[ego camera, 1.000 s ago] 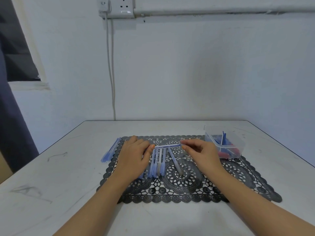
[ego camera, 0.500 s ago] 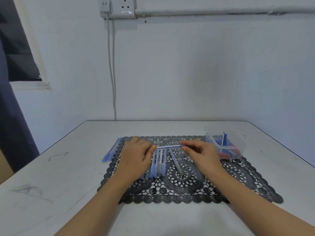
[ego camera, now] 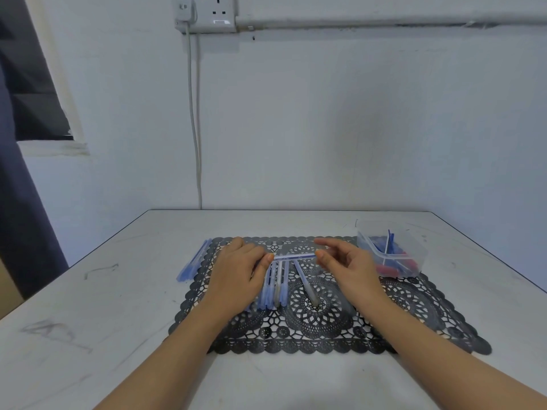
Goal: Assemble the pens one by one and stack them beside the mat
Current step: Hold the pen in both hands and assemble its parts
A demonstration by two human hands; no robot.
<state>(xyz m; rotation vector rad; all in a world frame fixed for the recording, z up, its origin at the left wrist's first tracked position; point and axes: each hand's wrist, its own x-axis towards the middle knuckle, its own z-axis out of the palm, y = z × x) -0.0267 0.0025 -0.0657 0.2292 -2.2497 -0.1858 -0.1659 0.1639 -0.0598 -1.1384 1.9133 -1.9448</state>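
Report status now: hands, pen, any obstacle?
Left hand grips pen end; right hand touches other end. Loose pens on mat. Stack left of mat. No obstacle.

pens [ego camera: 275, 287]: partly under left hand [ego camera: 236, 273]; socket [ego camera: 207, 13]: top cut off

Open tabletop [ego camera: 281, 380] before the mat [ego camera: 414, 315]; pen pile [ego camera: 194, 261] at its left edge, plastic tub [ego camera: 411, 247] far right.
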